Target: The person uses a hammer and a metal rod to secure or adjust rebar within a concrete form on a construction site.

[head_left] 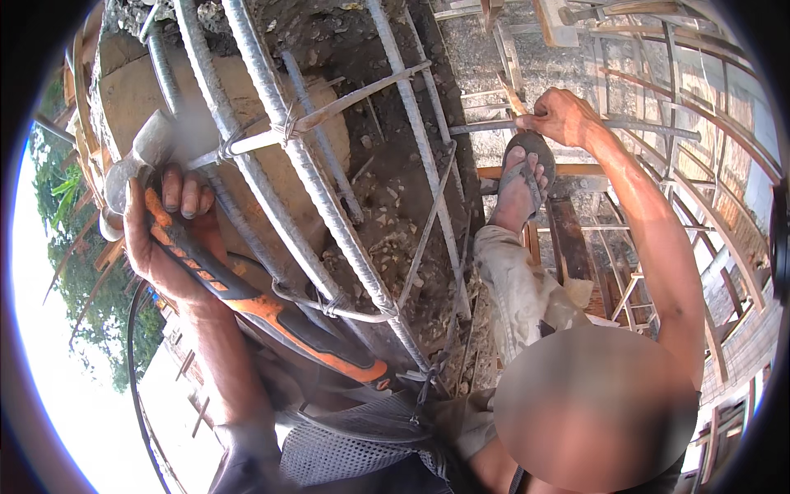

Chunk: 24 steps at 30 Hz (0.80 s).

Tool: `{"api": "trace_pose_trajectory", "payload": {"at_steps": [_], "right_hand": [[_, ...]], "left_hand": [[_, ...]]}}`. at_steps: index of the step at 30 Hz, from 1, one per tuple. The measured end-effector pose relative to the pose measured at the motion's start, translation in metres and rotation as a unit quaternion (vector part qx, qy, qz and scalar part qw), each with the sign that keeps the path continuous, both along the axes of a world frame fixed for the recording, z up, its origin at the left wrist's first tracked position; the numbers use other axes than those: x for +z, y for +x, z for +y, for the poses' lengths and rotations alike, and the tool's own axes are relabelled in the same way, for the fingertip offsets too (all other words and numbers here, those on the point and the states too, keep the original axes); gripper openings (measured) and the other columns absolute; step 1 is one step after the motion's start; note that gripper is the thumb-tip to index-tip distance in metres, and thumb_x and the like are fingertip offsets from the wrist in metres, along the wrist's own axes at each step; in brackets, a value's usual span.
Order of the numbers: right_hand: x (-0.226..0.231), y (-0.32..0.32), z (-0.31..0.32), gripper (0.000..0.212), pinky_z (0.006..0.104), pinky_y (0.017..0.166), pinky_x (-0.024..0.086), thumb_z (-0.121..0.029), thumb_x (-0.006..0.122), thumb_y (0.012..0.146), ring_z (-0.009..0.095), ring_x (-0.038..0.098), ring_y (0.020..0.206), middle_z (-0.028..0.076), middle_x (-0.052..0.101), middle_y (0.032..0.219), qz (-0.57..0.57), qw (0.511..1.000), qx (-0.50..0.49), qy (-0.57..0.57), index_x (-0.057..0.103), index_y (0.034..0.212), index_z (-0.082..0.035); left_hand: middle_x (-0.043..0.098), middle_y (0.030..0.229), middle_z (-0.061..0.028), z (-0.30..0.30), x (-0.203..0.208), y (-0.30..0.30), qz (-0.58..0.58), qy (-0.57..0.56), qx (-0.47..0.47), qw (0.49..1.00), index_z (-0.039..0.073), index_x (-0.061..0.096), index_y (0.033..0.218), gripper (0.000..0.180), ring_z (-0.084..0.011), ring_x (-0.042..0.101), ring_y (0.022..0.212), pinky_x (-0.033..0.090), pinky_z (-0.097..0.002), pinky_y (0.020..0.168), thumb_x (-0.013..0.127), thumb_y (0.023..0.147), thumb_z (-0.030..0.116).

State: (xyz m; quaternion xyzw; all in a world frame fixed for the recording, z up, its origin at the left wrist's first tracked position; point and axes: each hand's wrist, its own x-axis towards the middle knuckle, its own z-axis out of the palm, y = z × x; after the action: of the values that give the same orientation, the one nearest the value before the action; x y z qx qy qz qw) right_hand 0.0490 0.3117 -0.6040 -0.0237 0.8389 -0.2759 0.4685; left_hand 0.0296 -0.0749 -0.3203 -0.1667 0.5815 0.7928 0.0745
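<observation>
The left hand (177, 210) grips the claw hammer (265, 309) near its head (152, 140) (handle-end mark (383, 384) too small to read); rebar cage (325, 198) close rightward, open space leftward. Beyond the cage, I cannot tell what the right hand (566, 117) holds.

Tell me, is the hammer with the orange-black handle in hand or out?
In: the left hand grips the hammer near its grey head.

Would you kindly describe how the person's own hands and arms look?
The left hand wears no glove, and the left forearm is bare, with no watch or band showing. A dark sleeve begins near the lower edge. I cannot make out a right hand that is surely theirs.
</observation>
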Motion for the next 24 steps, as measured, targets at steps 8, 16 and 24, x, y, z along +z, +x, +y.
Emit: {"api": "trace_pose_trajectory", "payload": {"at_steps": [8, 16, 24], "right_hand": [[-0.02, 0.034, 0.047, 0.054, 0.0399, 0.054, 0.044, -0.051, 0.076, 0.083, 0.023, 0.055, 0.052, 0.011, 0.058, 0.054, -0.055, 0.978, -0.196, -0.053, 0.071, 0.068, 0.0], [-0.019, 0.037, -0.052, 0.055, 0.0458, 0.071, 0.051, -0.052, 0.065, 0.091, 0.035, 0.067, 0.076, 0.02, 0.069, 0.079, 0.03, 0.996, -0.045, -0.075, 0.072, 0.084, 0.002], [-0.002, 0.01, 0.007, 0.047, 0.044, 0.067, 0.05, -0.048, 0.07, 0.087, 0.031, 0.063, 0.067, 0.017, 0.067, 0.071, -0.003, 1.0, -0.026, 0.011, 0.074, 0.079, -0.002]], "left_hand": [[0.042, 0.08, -0.002, 0.003, -0.006, 0.0, -0.004, -0.044, 0.028, 0.999, 0.002, 0.054, 0.115, 0.024, -0.0103, 0.04, 0.07, 0.036, -0.0245, 0.062, 0.052, 0.102, 0.022], [0.047, 0.078, -0.0001, 0.01, -0.013, -0.004, -0.008, -0.138, 0.055, 0.989, 0.004, 0.057, 0.107, 0.018, -0.0092, 0.044, 0.066, 0.039, -0.0226, 0.059, 0.057, 0.101, 0.021], [0.049, 0.078, -0.0008, 0.007, -0.012, 0.003, -0.011, -0.157, 0.084, 0.984, 0.002, 0.059, 0.115, 0.024, -0.01, 0.048, 0.066, 0.04, -0.0215, 0.057, 0.057, 0.101, 0.022]]}}
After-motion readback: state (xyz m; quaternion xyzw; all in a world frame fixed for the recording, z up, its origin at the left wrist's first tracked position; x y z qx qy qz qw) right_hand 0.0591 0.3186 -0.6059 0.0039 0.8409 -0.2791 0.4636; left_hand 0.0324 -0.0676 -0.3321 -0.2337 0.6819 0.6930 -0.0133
